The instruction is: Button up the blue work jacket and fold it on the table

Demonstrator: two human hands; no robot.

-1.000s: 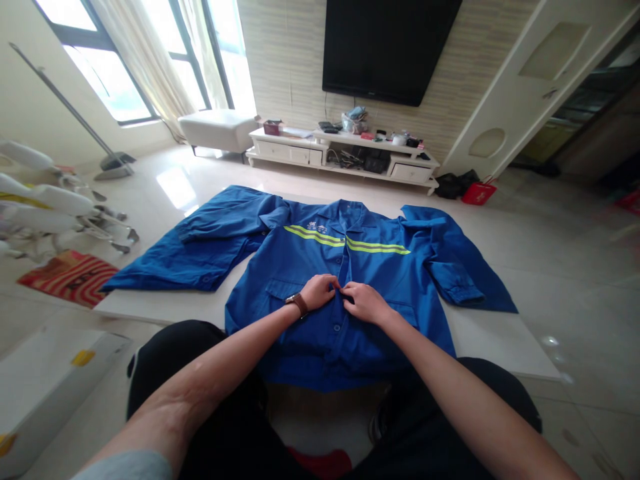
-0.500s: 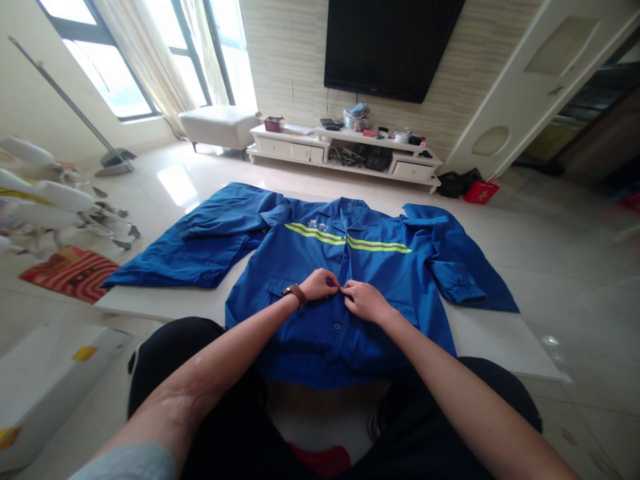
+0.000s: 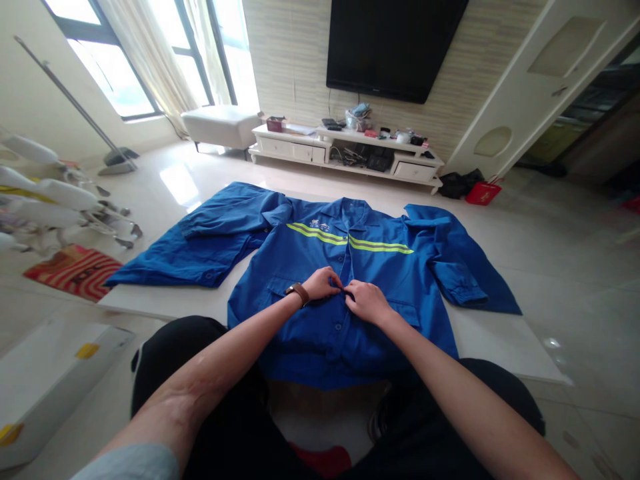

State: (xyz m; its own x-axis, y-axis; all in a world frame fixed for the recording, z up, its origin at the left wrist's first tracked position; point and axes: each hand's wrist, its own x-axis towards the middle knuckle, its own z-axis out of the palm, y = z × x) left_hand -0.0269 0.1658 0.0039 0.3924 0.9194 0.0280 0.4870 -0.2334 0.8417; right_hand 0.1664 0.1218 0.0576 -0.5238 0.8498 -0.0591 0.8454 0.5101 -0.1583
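A blue work jacket (image 3: 300, 337) lies spread face up in front of me, with yellow-green reflective stripes across its chest. My left hand (image 3: 321, 284) and my right hand (image 3: 367, 299) meet at its front opening, fingertips pinched on the placket edges at mid-chest. The button between the fingers is hidden. Below the hands a button (image 3: 338, 327) shows on the placket, and the opening gapes a little above them. Both sleeves are stretched to the sides. A brown-strapped watch (image 3: 299, 292) circles my left wrist.
Other blue garments (image 3: 165, 257) lie under the sleeves on a low white table (image 3: 520, 343). White box (image 3: 55, 380) stands at lower left, near a red patterned bag (image 3: 70, 272). A white TV cabinet (image 3: 285, 147) is against the far wall. My knees flank the table's near edge.
The hands stay at the same spot on the jacket's placket, with only slight finger movement. The whole view has shifted a little.
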